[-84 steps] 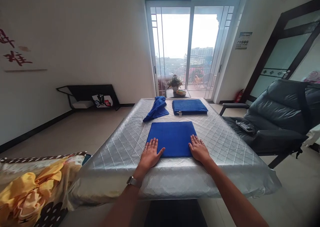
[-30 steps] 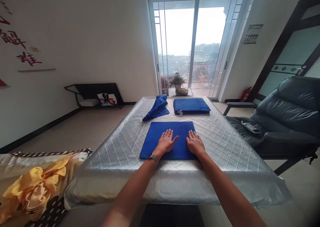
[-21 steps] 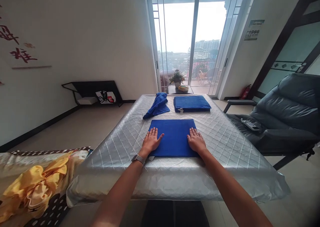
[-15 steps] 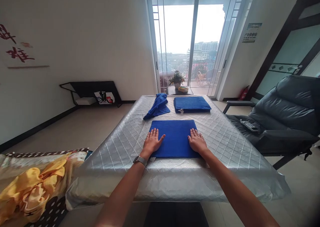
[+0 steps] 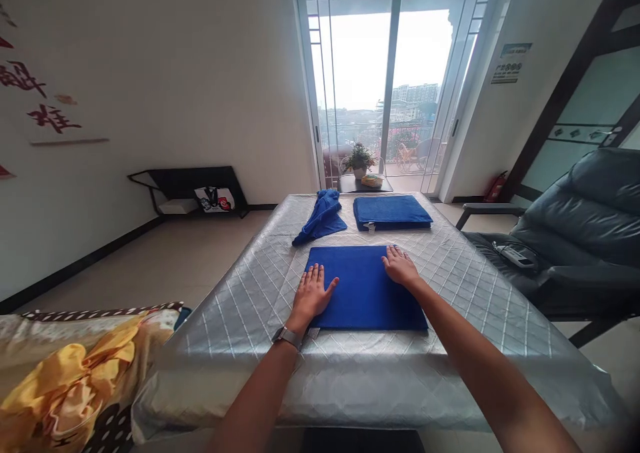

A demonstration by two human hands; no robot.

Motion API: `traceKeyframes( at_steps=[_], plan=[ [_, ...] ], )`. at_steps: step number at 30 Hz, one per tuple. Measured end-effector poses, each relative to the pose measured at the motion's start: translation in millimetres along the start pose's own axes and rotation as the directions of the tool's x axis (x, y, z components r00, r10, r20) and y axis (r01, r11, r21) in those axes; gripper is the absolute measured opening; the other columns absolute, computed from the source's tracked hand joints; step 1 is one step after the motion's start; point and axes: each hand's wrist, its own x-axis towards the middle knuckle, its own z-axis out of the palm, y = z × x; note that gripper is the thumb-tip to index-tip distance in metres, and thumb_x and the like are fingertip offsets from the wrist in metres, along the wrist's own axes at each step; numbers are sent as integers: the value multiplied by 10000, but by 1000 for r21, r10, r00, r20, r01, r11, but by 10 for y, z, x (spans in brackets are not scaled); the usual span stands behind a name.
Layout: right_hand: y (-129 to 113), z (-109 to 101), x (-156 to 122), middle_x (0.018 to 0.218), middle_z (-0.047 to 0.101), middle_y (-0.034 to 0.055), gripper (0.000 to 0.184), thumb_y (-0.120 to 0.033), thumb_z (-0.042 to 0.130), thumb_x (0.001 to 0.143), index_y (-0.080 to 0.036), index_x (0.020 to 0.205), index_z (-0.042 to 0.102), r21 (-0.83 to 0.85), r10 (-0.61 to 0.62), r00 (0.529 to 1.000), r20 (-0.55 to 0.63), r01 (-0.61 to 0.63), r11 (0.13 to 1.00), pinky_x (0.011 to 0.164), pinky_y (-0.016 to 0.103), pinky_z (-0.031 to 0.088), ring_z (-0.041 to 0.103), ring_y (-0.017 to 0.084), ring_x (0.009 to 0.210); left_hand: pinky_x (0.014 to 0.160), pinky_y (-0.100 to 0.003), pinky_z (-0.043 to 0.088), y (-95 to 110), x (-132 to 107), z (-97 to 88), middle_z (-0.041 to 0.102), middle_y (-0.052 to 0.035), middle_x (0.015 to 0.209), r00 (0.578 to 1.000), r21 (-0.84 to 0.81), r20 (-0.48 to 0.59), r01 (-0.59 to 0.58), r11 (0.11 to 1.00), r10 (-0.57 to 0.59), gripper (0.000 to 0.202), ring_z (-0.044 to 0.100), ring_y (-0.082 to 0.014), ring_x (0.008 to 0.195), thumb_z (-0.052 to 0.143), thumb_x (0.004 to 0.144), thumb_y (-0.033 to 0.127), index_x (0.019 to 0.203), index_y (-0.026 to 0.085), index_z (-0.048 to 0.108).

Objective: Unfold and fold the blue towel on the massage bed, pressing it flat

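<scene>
A folded blue towel (image 5: 367, 290) lies flat on the near part of a table with a silver quilted cover (image 5: 240, 293). My left hand (image 5: 313, 294) rests open and flat on the towel's near left corner, a watch on its wrist. My right hand (image 5: 400, 266) lies open with fingers stretched on the towel's far right corner. Beyond it sit a neatly folded blue towel (image 5: 393, 212) and, to its left, a crumpled blue towel (image 5: 323, 216).
A black leather recliner (image 5: 575, 226) with a remote on its seat stands right of the table. A yellow patterned cushion (image 5: 65, 373) lies at the lower left. A small side table with a potted plant (image 5: 361, 160) stands before the glass balcony doors.
My right hand slid from the towel's near right edge up to its far right corner. My left hand stayed at the near left corner. The view shifted slightly.
</scene>
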Motion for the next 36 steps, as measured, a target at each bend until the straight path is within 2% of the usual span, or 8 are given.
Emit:
traceKeyframes(
  at_steps=[4,11,19,22,27,30,33,36],
  plan=[
    [26,86,133,1721,149,100,700,-430,143,1043,-56,1633,185,21,21,1000,-3,-21,1000,1272,395,93,89,213,1592,1286,-442,158,-13,1,13,248,-173,1683,1000,16,-4,-1,1000,1,943,211,-281,1573,46,974,712,1600,48,285],
    [84,174,204,1728,111,94,720,-451,138,1034,-65,1640,156,51,23,1000,14,-23,998,1274,405,82,63,210,1594,1288,-438,151,-33,14,61,233,-146,1693,1000,40,10,7,999,-8,945,205,-271,1575,49,967,732,1613,76,260],
    [99,192,221,1727,108,96,712,-439,128,1035,-65,1640,165,76,13,1000,13,-14,997,1273,412,75,59,217,1594,1285,-459,168,-41,47,-50,234,-180,1683,997,123,74,-12,992,3,940,214,-284,1571,57,980,717,1605,46,261],
    [93,202,219,1727,107,96,711,-438,128,1037,-61,1639,164,80,15,1000,6,-16,997,1276,421,72,61,219,1594,1282,-466,189,214,186,-99,258,-199,1672,998,130,8,-58,990,57,916,227,-291,1566,65,995,692,1590,35,297],
    [89,185,177,1723,139,102,698,-417,145,1042,-50,1634,176,60,5,1000,-10,-5,998,1278,416,82,82,223,1592,1286,-411,200,1175,623,-25,345,-141,1655,950,-30,6,-312,950,312,780,267,-221,1557,74,1041,594,1581,104,350],
    [102,174,143,1727,126,92,674,-360,204,1033,-70,1640,169,35,-17,1000,-8,18,999,1278,409,90,79,220,1593,1286,-399,200,1629,890,86,369,-120,1649,932,-90,16,-358,929,361,766,276,-209,1554,67,1043,586,1574,125,372],
    [105,173,136,1729,116,81,662,-315,212,1024,-86,1643,167,24,-22,1000,-5,22,999,1277,405,93,81,216,1593,1278,-404,226,1704,1046,195,375,-120,1645,946,-96,34,-319,943,324,779,286,-214,1550,51,1038,592,1574,129,376],
    [90,174,152,1724,142,97,672,-370,154,1039,-63,1636,185,33,-4,1000,-12,4,999,1279,415,92,92,222,1591,1287,-420,192,1440,1084,257,330,-127,1664,963,-85,52,-260,962,264,810,249,-228,1563,45,1025,618,1587,121,349]
  ],
)
